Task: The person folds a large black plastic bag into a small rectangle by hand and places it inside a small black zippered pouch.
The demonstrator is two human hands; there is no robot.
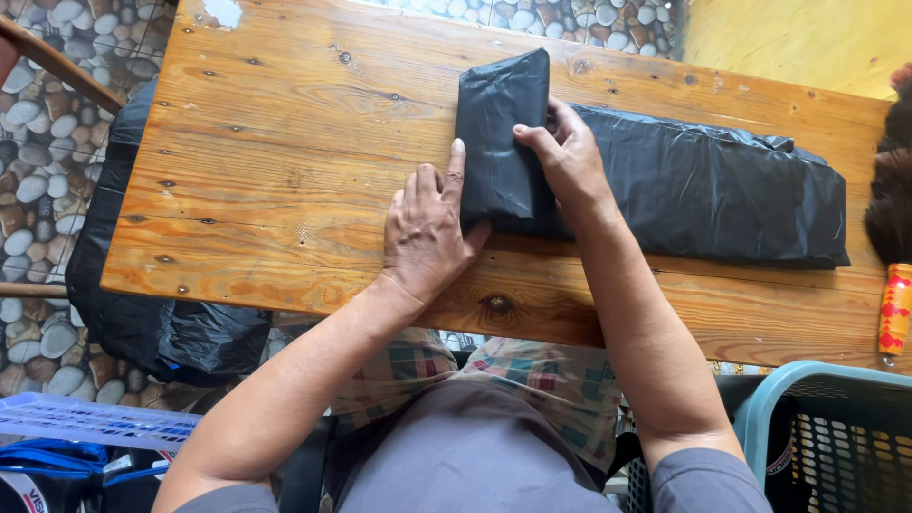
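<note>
A black plastic bag (703, 190) lies flattened across the wooden table (285, 142), its left end folded over into a thick flap (499, 123). My left hand (427, 228) rests on the table beside the folded end, with its index finger stretched along the fold's left edge and the thumb touching the plastic. My right hand (565, 157) presses down flat on top of the fold, fingers pointing left.
Another black bag (142, 313) hangs off the table's left edge over a pebble floor. A teal plastic basket (826, 427) stands at the lower right. A brush with dark bristles and a red-orange handle (893, 309) lies at the right edge. A blue crate (85, 423) sits lower left.
</note>
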